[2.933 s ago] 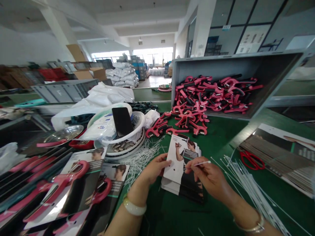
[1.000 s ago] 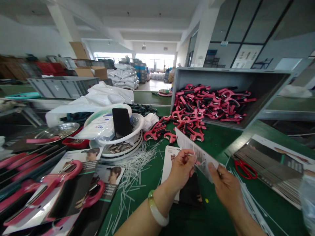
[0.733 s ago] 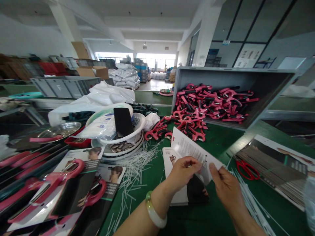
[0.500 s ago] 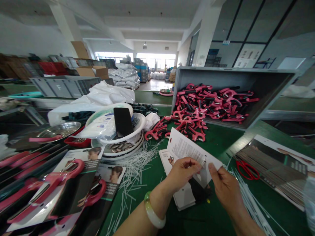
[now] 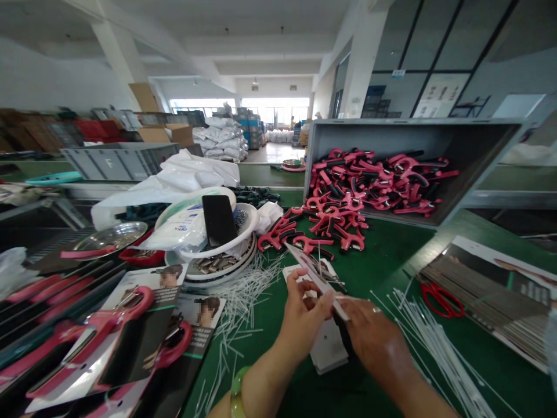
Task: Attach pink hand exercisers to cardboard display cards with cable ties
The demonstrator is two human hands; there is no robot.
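Green workbench (image 5: pixel 391 255) beneath a thin printed card (image 5: pixel 311 276), held edge-on.

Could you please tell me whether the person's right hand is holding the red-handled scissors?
No, the red-handled scissors lie on the green bench top, apart from the right hand, which grips a printed card.

Strong daylight comes from the far windows (image 5: pixel 274 102), which are washed out white; the room is bright, shadows are soft, and left of them the picture bends and blurs
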